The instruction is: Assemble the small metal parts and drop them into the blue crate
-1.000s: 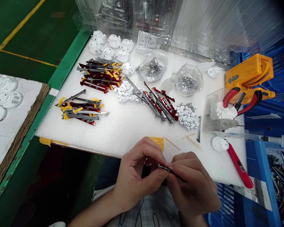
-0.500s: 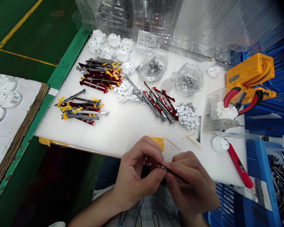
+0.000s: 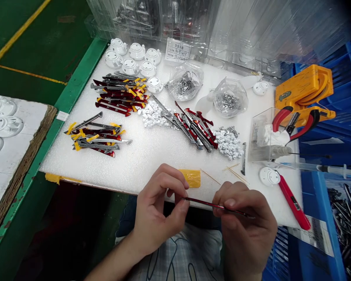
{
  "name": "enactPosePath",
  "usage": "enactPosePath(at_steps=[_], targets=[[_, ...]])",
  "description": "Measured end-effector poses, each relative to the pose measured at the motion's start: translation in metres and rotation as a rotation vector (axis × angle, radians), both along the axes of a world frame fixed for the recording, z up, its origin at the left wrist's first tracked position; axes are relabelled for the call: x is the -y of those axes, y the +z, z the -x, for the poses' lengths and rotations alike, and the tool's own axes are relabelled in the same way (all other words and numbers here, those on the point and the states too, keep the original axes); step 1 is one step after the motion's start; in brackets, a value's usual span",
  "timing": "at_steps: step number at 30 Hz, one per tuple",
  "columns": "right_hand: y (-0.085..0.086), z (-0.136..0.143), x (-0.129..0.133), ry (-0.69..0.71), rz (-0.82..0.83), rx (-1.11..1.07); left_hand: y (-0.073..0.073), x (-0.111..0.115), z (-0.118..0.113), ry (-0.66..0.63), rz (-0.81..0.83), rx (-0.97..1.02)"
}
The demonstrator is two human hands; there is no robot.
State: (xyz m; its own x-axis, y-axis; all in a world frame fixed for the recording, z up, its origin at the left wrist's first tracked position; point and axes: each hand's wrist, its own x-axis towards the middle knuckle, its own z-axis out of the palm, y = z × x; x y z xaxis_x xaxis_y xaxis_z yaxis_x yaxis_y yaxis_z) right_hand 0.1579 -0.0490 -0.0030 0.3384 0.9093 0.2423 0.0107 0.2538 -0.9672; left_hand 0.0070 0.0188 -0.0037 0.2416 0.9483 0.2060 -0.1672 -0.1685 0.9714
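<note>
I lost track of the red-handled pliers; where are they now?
In the head view, the red-handled pliers stand in the clear box at right, before the orange tape dispenser.

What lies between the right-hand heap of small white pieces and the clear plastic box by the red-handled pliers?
The head view shows a slim grey metallic strip between the heap and the box.

A slim, dark red strip (image 3: 203,202) with a glossy edge is pinched at its nine-o'clock end by the left hand (image 3: 161,208) and farther along by the right hand (image 3: 247,222). It slopes slightly down toward three o'clock, with yellow tape (image 3: 193,178) near its ten-o'clock side.
</note>
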Motion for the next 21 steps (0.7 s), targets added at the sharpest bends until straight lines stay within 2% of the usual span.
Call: enactPosePath(at_steps=[6,14,21], targets=[[0.002,0.003,-0.004,0.001,-0.016,-0.026,-0.006,-0.001,0.007,-0.004,-0.069,-0.172],[0.007,0.005,-0.010,-0.059,-0.041,0.103,-0.008,0.000,0.010,-0.089,-0.080,-0.272],[0.009,0.006,-0.013,-0.076,-0.045,0.152,-0.007,-0.003,0.010,-0.092,-0.093,-0.291]])
